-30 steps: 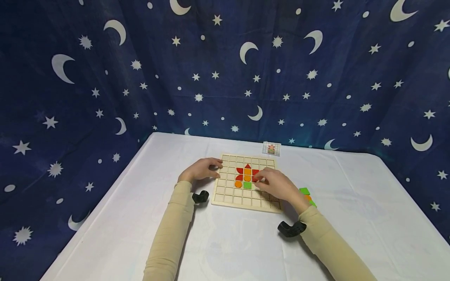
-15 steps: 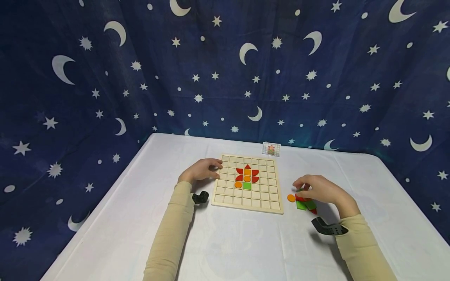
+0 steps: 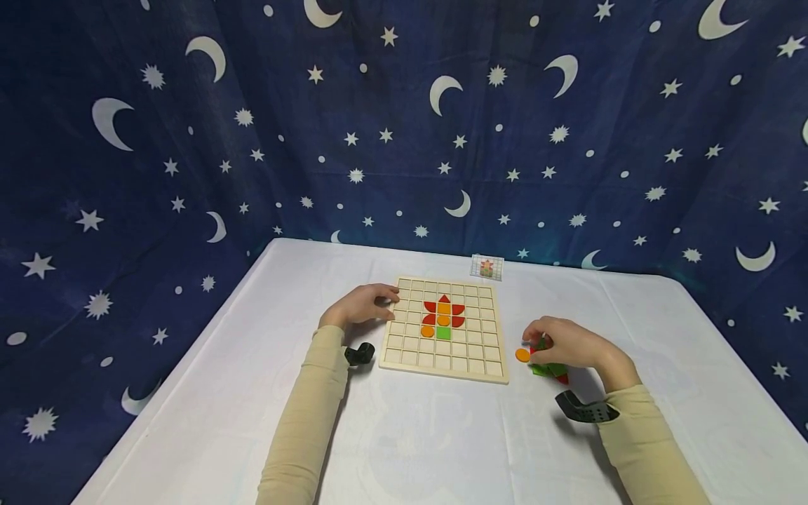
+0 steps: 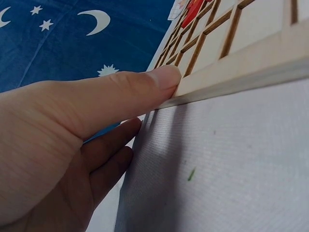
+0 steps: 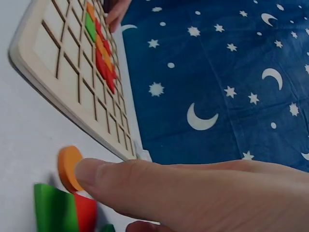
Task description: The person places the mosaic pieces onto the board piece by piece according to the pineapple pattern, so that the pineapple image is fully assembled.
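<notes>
My left hand rests at the left edge of a wooden grid board, its thumb touching the raised rim. Near the board's middle sit red leaf-shaped pieces, a red triangle, an orange square, orange discs and a green square. To the right, my right hand hovers over loose pieces, with a gap between thumb and index finger. Beside its thumb lies an orange disc. Green pieces and a red piece lie partly under the hand.
A small pattern card lies behind the board, near the back of the white table. A dark blue curtain with moons and stars hangs behind. Black wrist cameras sit on both sleeves.
My right hand has left the board and moved right to the loose pieces, where it has shifted slightly since. A red piece it covered shows on the board. The left hand has stayed put.
</notes>
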Demonstrator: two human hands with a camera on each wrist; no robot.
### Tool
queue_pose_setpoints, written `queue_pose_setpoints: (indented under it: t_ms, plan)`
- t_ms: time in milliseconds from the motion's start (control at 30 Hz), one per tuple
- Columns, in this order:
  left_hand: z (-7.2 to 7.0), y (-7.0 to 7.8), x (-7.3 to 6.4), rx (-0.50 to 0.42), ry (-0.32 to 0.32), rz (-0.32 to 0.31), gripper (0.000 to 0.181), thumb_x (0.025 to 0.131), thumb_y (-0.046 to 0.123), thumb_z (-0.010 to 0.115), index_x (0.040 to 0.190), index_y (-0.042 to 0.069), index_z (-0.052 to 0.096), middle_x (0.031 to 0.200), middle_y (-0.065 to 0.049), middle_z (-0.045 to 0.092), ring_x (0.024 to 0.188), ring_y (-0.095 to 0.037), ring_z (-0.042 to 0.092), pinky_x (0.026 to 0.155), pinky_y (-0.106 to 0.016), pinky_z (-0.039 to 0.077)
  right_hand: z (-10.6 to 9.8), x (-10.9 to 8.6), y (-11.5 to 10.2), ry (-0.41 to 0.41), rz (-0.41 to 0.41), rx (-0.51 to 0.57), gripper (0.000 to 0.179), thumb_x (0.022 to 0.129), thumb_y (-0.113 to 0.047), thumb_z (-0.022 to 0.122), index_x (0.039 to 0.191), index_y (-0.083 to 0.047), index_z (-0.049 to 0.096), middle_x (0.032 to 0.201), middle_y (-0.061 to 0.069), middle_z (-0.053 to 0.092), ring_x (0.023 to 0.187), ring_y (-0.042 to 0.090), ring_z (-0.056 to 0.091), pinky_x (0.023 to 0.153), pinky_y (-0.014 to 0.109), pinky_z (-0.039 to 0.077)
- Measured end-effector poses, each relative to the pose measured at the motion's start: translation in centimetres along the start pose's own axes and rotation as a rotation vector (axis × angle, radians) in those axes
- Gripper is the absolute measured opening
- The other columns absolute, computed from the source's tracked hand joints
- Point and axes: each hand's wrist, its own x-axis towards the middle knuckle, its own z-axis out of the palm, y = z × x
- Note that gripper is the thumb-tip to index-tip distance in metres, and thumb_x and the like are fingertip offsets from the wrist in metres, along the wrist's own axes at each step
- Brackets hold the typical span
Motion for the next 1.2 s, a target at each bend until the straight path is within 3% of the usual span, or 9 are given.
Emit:
queue_pose_setpoints:
  t_ms: [300,733,967,1200]
  plan:
    - [0.0,0.0,0.1,-0.003,0.000,-0.008,0.040,0.085,0.019,0.077,0.123,0.010,0.067,0.148,-0.002,0.047,0.141,-0.024,0.035,0.117,-0.040,0.028,1.0,0.9,-0.1,-0.006,-0.033,-0.016,0.018,0.083,-0.016,0.077,0.097,-0.013,0.067,0.088,-0.003,0.057,0.078,0.014,0.049,0.069,0.030,0.047]
    - [0.0,-0.1,0.0,0.010,0.001,0.005,0.041,0.085,0.019,0.077,0.124,0.010,0.067,0.148,-0.003,0.048,0.141,-0.025,0.036,0.116,-0.041,0.029,1.2,1.1,-0.1,0.020,-0.084,-0.045,0.016,0.086,-0.020,0.075,0.099,-0.014,0.067,0.088,-0.005,0.058,0.078,0.012,0.050,0.070,0.030,0.048]
    - [0.1,-0.2,0.0,0.007,-0.002,0.007,0.041,0.085,0.020,0.077,0.124,0.010,0.067,0.148,-0.003,0.047,0.141,-0.025,0.036,0.116,-0.041,0.028,1.4,1.8,-0.8,0.071,-0.037,-0.047,0.018,0.087,-0.019,0.073,0.102,-0.012,0.067,0.086,-0.006,0.058,0.077,0.013,0.050,0.070,0.030,0.048]
    - [0.1,0.0,-0.1,0.016,-0.002,0.002,0.041,0.085,0.020,0.076,0.124,0.011,0.067,0.148,-0.003,0.047,0.141,-0.025,0.036,0.116,-0.041,0.029,2.4,3.2,-2.7,0.135,-0.139,-0.038,0.017,0.087,-0.015,0.071,0.103,-0.010,0.066,0.085,-0.006,0.057,0.075,0.013,0.050,0.066,0.026,0.046]
